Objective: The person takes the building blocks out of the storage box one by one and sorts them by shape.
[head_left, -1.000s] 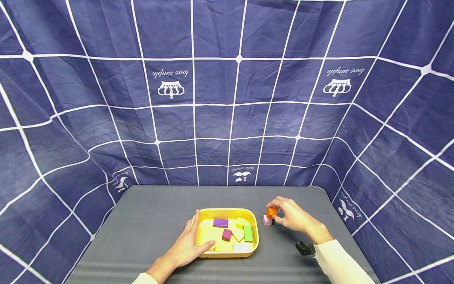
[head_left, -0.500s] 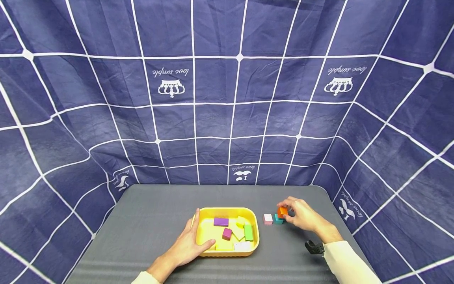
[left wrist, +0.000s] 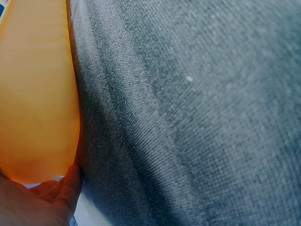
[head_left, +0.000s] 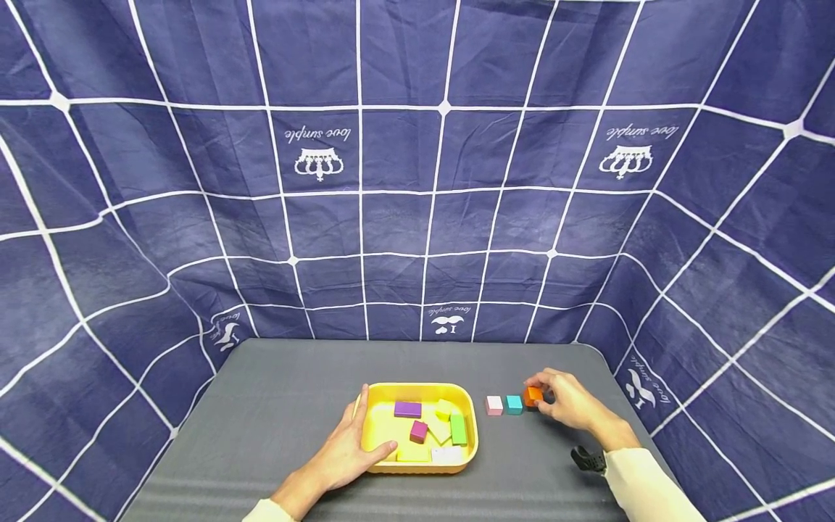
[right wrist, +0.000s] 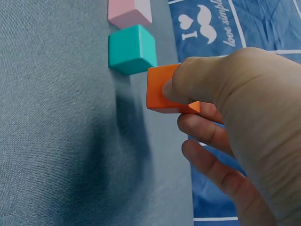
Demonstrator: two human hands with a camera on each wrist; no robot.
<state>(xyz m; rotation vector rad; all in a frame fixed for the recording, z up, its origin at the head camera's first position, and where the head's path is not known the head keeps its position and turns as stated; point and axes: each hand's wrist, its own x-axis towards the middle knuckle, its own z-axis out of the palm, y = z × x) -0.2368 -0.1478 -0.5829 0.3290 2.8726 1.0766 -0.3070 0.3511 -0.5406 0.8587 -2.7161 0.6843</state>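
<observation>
In the head view my right hand (head_left: 572,403) pinches an orange cube (head_left: 533,396) between thumb and fingers. The right wrist view shows the orange cube (right wrist: 162,89) close beside a teal cube (right wrist: 132,49); whether it touches the table cannot be told. A pink cube (right wrist: 129,12) sits past the teal one, with a small gap between them. My left hand (head_left: 346,449) holds the left end of a yellow plastic tray (head_left: 472,406), thumb over its near rim and fingers along its outer side. Tray wall (left wrist: 40,94) and fingers meet in the left wrist view.
Inside the tray lie a purple block (head_left: 407,409), a magenta cube (head_left: 419,433), a green block (head_left: 459,430), a white block (head_left: 446,454) and several yellow pieces. Grey cloth (head_left: 293,384) covers the table. A blue checked curtain (head_left: 398,225) rises behind and at both sides.
My right hand has carried the orange cube rightward and lowered it, from above the pink and teal cubes to the teal cube's right. The left hand and tray have stayed in place.
</observation>
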